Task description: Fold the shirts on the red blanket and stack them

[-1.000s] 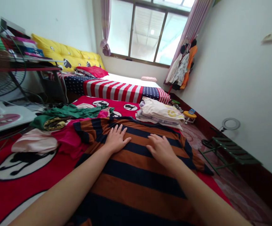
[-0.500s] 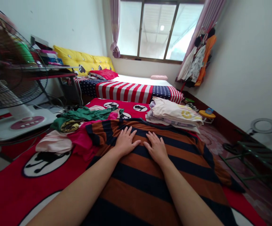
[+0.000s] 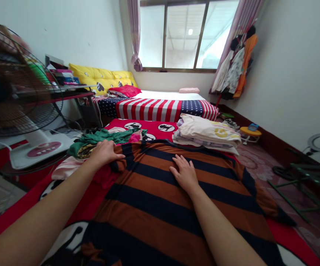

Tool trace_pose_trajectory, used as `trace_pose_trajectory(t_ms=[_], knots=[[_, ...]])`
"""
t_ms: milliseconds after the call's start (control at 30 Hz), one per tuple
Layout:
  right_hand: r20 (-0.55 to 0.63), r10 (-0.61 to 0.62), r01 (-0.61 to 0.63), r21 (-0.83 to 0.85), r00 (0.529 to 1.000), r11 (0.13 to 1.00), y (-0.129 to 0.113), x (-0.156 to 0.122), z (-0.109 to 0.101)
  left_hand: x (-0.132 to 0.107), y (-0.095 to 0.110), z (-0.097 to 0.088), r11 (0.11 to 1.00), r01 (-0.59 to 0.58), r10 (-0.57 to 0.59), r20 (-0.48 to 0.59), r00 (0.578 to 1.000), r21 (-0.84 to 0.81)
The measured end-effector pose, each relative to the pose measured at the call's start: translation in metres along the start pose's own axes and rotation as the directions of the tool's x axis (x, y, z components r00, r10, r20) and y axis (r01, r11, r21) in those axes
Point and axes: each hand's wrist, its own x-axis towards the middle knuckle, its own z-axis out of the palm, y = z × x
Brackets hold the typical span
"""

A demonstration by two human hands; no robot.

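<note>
While the right hand (image 3: 184,174) lay flat and slack, palm down, on the middle of the striped shirt (image 3: 160,207), the left hand (image 3: 104,152) rested at the shirt's left edge with its fingers bent over the cloth. Whether they pinched it could not be told. The shirt lay spread across the red blanket (image 3: 93,195). Loose clothes (image 3: 104,136) crowded just beyond the left hand, and a folded stack (image 3: 208,133) sat just past the shirt's far right corner. A fan (image 3: 18,96) stood near on the left, and bare floor (image 3: 262,166) lay open to the right.
</note>
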Motion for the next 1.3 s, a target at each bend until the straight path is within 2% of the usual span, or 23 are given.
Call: trace_pose_trajectory(t_ms=[67,133,300,400,533,667,733,833,933,1033,1133,1200,1300], knots=[[-0.001,0.0,0.0,0.008,1.0,1.0,0.0,0.001,0.0,0.006,-0.012,-0.003,0.995,-0.061,0.066,0.055,0.996,-0.084],[-0.003,-0.001,0.001,0.014,1.0,1.0,-0.001,0.001,0.0,0.013,-0.019,-0.012,0.986,-0.075,0.088,0.087,0.992,-0.149],[-0.012,-0.009,0.009,0.023,1.0,1.0,0.001,0.001,0.0,0.036,-0.02,-0.043,0.97,-0.001,0.016,0.06,0.998,-0.242],[-0.013,-0.015,0.015,0.036,1.0,0.999,0.002,0.0,0.0,0.051,-0.016,-0.054,0.978,0.023,-0.016,0.04,0.999,-0.206],[-0.015,-0.019,0.02,0.057,1.0,0.998,0.002,-0.001,-0.001,0.063,-0.014,-0.056,0.996,0.013,-0.014,-0.009,1.0,-0.085],[-0.02,-0.018,0.019,0.071,1.0,0.997,0.001,-0.001,-0.001,0.063,-0.015,-0.053,0.997,0.066,-0.067,0.025,0.997,0.031],[-0.023,-0.016,0.017,0.071,1.0,0.997,0.001,-0.001,-0.001,0.06,-0.01,-0.053,0.99,0.113,-0.114,0.005,0.994,0.09],[-0.031,-0.012,0.014,0.07,0.999,0.997,0.0,-0.002,-0.001,0.056,0.012,-0.051,0.987,0.092,-0.077,-0.115,0.99,0.132],[-0.034,-0.013,0.016,0.071,0.999,0.997,0.0,-0.002,-0.002,0.057,0.05,-0.04,0.99,-0.084,0.101,-0.158,0.982,0.112],[-0.033,-0.018,0.021,0.078,0.999,0.997,0.0,-0.002,-0.001,0.062,0.094,-0.014,0.957,-0.279,0.287,-0.114,0.951,0.082],[-0.035,-0.017,0.019,0.082,0.999,0.996,0.002,-0.001,-0.001,0.066,0.13,0.017,0.912,-0.405,0.41,-0.088,0.908,0.072],[-0.033,-0.013,0.016,0.082,0.999,0.997,0.002,-0.001,0.0,0.068,0.146,0.035,0.894,-0.443,0.448,-0.089,0.889,0.075],[-0.029,-0.007,0.009,0.078,1.0,0.997,0.003,-0.001,0.001,0.074,0.159,0.051,0.882,-0.465,0.471,-0.09,0.878,0.081]])
